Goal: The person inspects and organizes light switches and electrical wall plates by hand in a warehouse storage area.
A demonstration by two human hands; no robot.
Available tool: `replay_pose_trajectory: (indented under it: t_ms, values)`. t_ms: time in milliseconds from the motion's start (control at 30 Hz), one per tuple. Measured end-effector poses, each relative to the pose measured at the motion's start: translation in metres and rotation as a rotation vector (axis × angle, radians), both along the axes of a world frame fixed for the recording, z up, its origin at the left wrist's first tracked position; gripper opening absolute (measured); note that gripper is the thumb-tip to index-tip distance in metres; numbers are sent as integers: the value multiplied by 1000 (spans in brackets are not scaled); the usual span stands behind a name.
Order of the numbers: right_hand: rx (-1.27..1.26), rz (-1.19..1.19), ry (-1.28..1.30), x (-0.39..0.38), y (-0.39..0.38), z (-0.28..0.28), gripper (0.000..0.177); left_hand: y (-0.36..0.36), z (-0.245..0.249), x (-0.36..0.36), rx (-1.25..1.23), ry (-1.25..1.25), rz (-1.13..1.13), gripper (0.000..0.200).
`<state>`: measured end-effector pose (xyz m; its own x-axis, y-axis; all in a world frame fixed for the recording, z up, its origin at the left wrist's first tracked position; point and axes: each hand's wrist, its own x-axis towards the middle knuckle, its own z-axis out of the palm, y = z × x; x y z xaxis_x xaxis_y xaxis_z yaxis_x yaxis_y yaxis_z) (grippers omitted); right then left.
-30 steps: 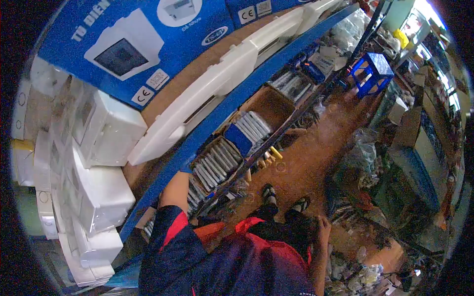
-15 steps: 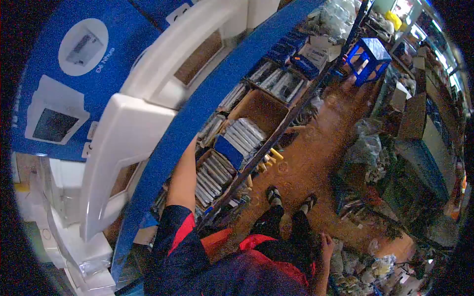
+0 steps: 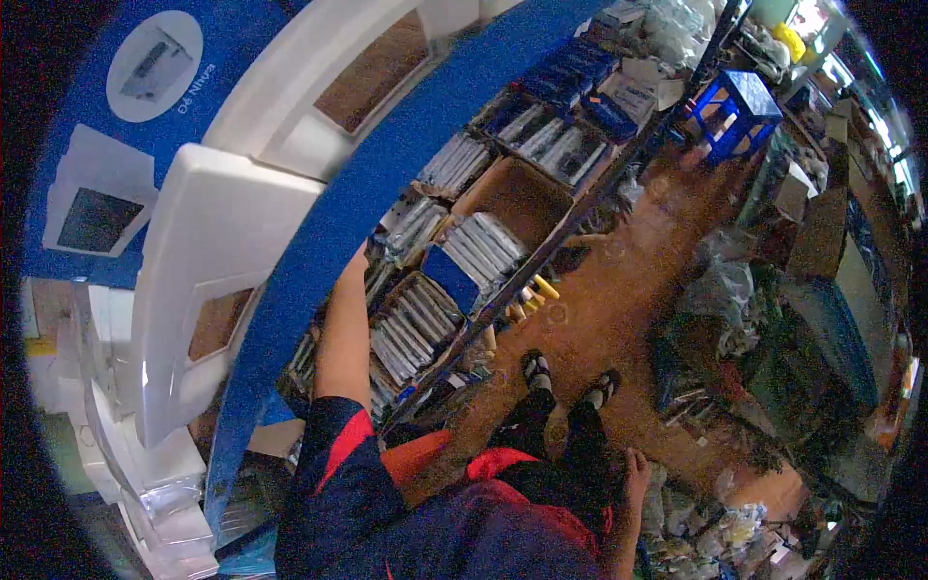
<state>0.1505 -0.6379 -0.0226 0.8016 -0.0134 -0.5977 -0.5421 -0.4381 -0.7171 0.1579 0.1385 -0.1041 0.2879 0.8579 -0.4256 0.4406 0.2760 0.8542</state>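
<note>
Left arm point(image 3: 342, 338) reaches under the shelf point(image 3: 335, 217) beside packets point(image 3: 414, 333) — its grip hidden; right hand point(image 3: 637, 466) hangs — grip unclear.

Left of the left hand, itself hidden beneath the long blue metal shelf edge point(image 3: 338, 198), stand white plastic rectangular housings point(image 3: 217, 208). Right of that hand, thin flat grey packets point(image 3: 411, 338) stand in rows. Ahead of both hands, a blue plastic stool point(image 3: 744, 97) stands on the brown floor point(image 3: 619, 280). Crumpled clear plastic bags point(image 3: 730, 285) lie ahead-right of the right hand point(image 3: 638, 472).
</note>
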Motion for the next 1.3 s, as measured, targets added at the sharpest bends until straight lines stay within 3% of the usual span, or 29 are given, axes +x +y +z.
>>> replay_pose_trajectory:
  t_ms: [67, 133, 200, 300, 400, 433, 500, 533, 600, 667, 733, 800, 900, 1000, 1100, 1200, 1300]
  values:
    - [18, 11, 66, -3, -8, -13, 29, -25, 40, 14, -27, 0, -117, 42]
    - [-1, 3, 75, -5, -9, -20, 30, -56, 72, 37, -24, 187, 24, 50]
    - [-56, -19, 28, -7, -6, -20, 32, -9, 9, 31, 10, 262, 79, 55]
    - [-140, 281, -394, -12, -14, -26, 35, 11, -30, 37, -51, 265, 5, 58]
    - [-97, 70, 14, -5, -3, -7, 35, 18, -64, 45, 141, 397, 16, 55]
    - [-100, 53, 4, -2, 5, 5, 35, -5, -31, 55, 63, 422, 82, 48]
    - [-106, 19, -17, 2, 21, 28, 35, -21, -10, 29, 633, 263, -350, 41]
    - [-91, 9, -5, -3, 13, 14, 34, -29, 3, 15, 915, 169, -567, 38]
    - [-57, -12, 20, -14, -6, -24, 34, -25, 6, 20, 751, 28, -493, 34]
    - [-30, 99, 25, -9, -7, -24, 34, -15, 1, 42, -145, -36, 89, 33]
    - [-52, 132, -13, -4, 1, -13, 34, 10, -35, 29, -160, -83, 182, 38]
    - [-120, 83, -99, -4, 18, 3, 33, 13, -37, 25, -122, -32, 156, 43]
    - [-38, 132, 5, -1, 15, -6, 33, -7, -7, 29, -78, 104, 96, 52]
    - [-293, 41, -193, -12, 24, -14, 33, -30, 27, 38, -50, 246, 33, 60]
    - [5, 131, 128, -4, 5, -32, 34, -43, 44, 45, -14, 325, -124, 69]
    - [19, 121, 179, -8, 1, -47, 35, -44, 41, 45, 5, 361, -135, 64]
    - [-243, 182, 36, 14, 51, 34, 35, -47, 36, 36, 59, 216, -104, 54]
